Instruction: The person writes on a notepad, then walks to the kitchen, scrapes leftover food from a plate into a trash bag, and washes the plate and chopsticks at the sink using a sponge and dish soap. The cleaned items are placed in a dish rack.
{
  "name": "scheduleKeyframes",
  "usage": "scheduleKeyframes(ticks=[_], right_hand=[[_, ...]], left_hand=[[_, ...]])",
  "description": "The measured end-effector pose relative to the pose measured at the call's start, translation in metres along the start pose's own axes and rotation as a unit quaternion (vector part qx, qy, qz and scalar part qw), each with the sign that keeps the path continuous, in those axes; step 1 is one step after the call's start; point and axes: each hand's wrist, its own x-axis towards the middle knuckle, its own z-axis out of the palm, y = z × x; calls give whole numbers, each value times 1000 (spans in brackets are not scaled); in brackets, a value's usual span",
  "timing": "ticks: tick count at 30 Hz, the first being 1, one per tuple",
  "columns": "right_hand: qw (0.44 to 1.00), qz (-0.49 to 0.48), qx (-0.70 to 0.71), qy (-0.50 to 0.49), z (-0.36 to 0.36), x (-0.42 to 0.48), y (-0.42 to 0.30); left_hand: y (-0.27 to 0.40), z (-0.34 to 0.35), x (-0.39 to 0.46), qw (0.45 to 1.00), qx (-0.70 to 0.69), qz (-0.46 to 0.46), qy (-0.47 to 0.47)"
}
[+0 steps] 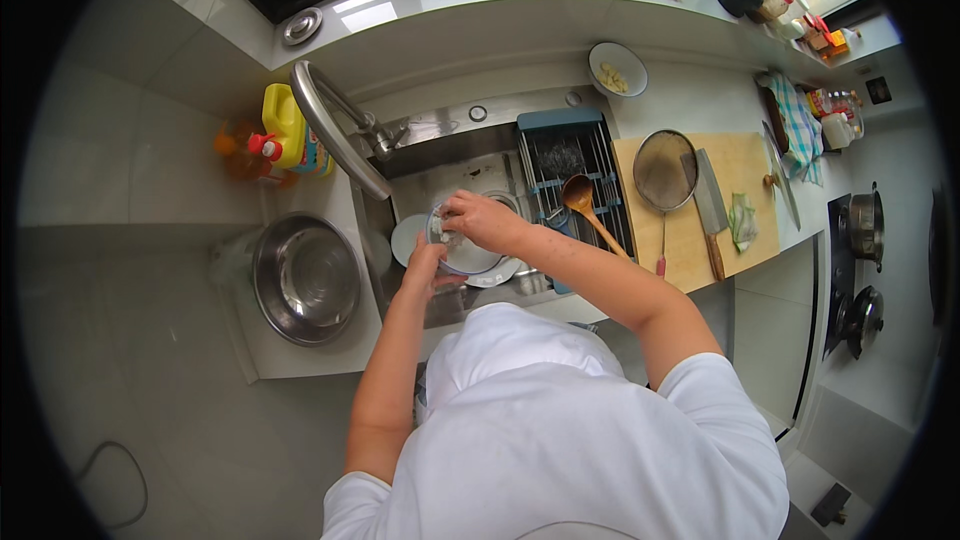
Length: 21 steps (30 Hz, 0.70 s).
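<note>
Over the steel sink (442, 184), my left hand (426, 264) grips the rim of a white bowl (474, 256) with a blue edge, tilted a little. My right hand (480, 219) reaches into that bowl, its fingers on a whitish, crumpled scouring pad or cloth (448, 236); which of these I cannot tell. White plates (491, 275) lie in the sink below the bowl. The curved steel faucet (337, 135) stands behind and to the left. A wooden ladle (592, 210) rests on the drying rack (559, 120), right of my hands.
A steel basin (307, 277) stands left of the sink. On the cutting board (739, 157) at right lie a strainer (665, 169), a cleaver (710, 202) and a green vegetable piece (742, 223). Behind is a bowl of garlic cloves (616, 71); yellow detergent (283, 120) stands by the faucet.
</note>
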Motion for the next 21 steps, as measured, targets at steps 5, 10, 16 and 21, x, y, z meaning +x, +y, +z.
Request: scheduleKeyframes(ticks=[5, 10, 16, 21], right_hand=[[979, 32, -117, -165, 24, -30, 23], [939, 269, 115, -179, 36, -38, -11], [962, 151, -201, -110, 26, -48, 9], [953, 288, 50, -85, 47, -41, -16]], left_hand=[[7, 10, -1, 999, 35, 19, 2], [-25, 19, 5, 994, -79, 53, 51], [-27, 34, -8, 994, -110, 22, -13], [-30, 42, -10, 994, -111, 0, -23]])
